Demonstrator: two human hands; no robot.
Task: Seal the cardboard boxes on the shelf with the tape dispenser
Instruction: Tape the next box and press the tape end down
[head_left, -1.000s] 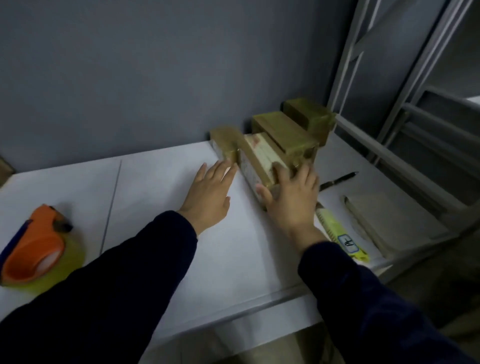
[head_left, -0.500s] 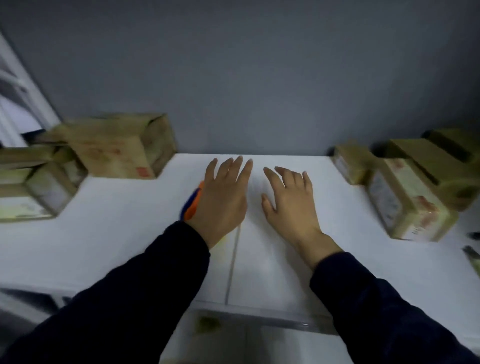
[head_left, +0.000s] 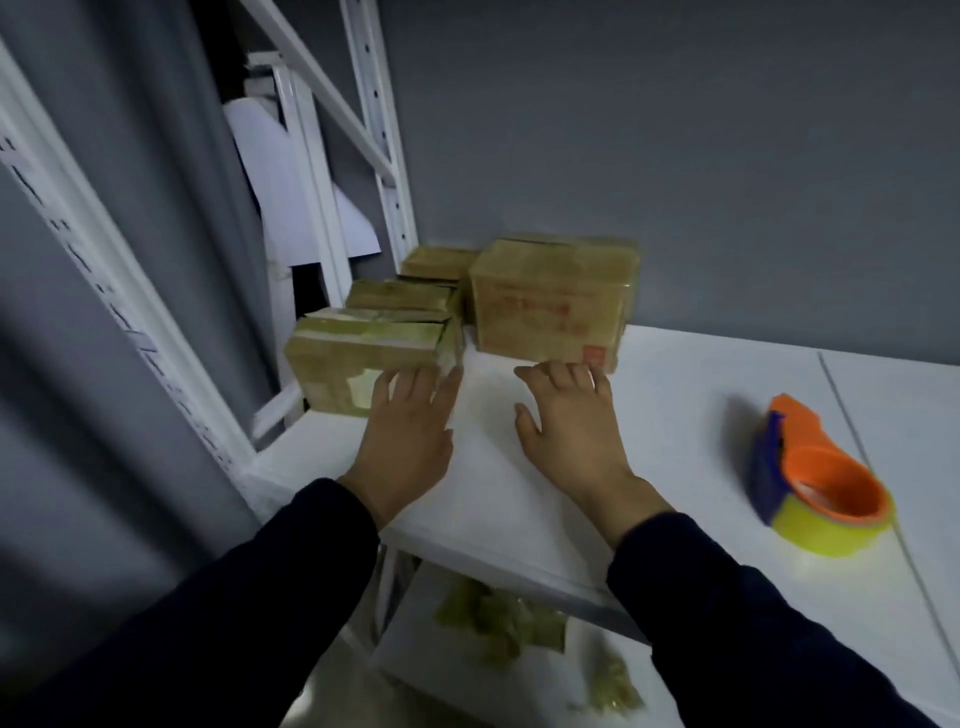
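The cardboard boxes are grouped just left of the frame's middle, at the left end of the white shelf (head_left: 675, 405). The large box (head_left: 553, 306) stands against the grey wall (head_left: 675, 130), red print on its front too blurred to read. To its left lies the front box (head_left: 358, 358), low and glossy with tape. Two rear boxes (head_left: 402, 295) are stacked behind it, mostly hidden, so their flaps cannot be judged. The tape dispenser (head_left: 815, 478), orange and blue with a yellowish roll, lies at the right of the frame, well apart from the boxes and untouched. The left hand (head_left: 410, 431) reaches with straight, spread fingers, the tips covering the front box's lower right corner; whether they press it cannot be told. The right hand (head_left: 566, 426) is relaxed and holds nothing, its slightly bent fingertips just at the large box's bottom edge. Bare shelf lies open between the hands and across to the dispenser; the shelf's front edge runs under both wrists. The front box sits close to the shelf's left end, beside the white perforated upright (head_left: 387, 156). Below, a lower shelf (head_left: 415, 654) carries crumpled scraps (head_left: 493, 618), blurred; the dark sleeves are cut off by the bottom edge
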